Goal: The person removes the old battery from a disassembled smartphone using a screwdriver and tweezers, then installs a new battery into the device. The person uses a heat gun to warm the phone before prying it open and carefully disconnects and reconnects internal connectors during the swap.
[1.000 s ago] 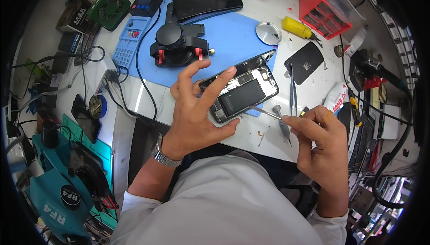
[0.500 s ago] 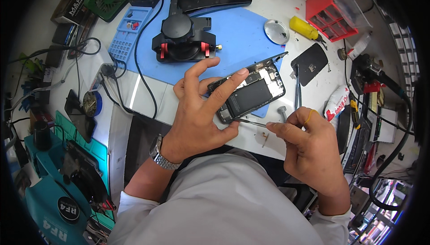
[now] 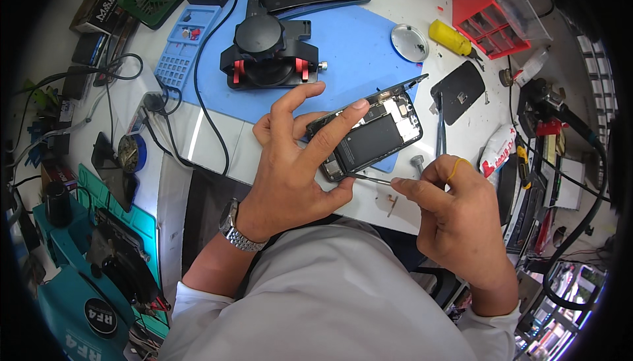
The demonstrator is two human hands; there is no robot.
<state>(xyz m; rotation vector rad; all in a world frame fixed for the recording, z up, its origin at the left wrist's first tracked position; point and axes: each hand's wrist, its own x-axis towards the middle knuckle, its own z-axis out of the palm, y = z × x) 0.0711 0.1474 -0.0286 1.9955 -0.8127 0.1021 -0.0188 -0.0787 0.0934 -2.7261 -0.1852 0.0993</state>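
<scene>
An opened smartphone (image 3: pixel 370 142), its black battery and bright inner parts bare, is tilted in my left hand (image 3: pixel 290 156). The index finger lies across its upper side and the thumb presses near its lower corner. The phone's screen panel (image 3: pixel 399 88) stands raised along the far edge. My right hand (image 3: pixel 455 219) pinches a slim metal tool (image 3: pixel 373 180), whose tip meets the lower corner of the phone beside my left thumb. Whether that tool has one prong or two is too small to tell. Blue-grey tweezers (image 3: pixel 440 127) lie just beyond my right fingers.
A black clamp holder (image 3: pixel 267 54) stands on the blue mat (image 3: pixel 369 38). Farther right are a round metal dish (image 3: pixel 409 43), a yellow bottle (image 3: pixel 450 36), a red drawer box (image 3: pixel 484 21) and a black back plate (image 3: pixel 457 92). A small screw-like part (image 3: pixel 417 161) lies near the phone.
Both hands keep nearly the same grip and place. The tool's tip stays at the phone's lower corner; the whole view has shifted only slightly.
</scene>
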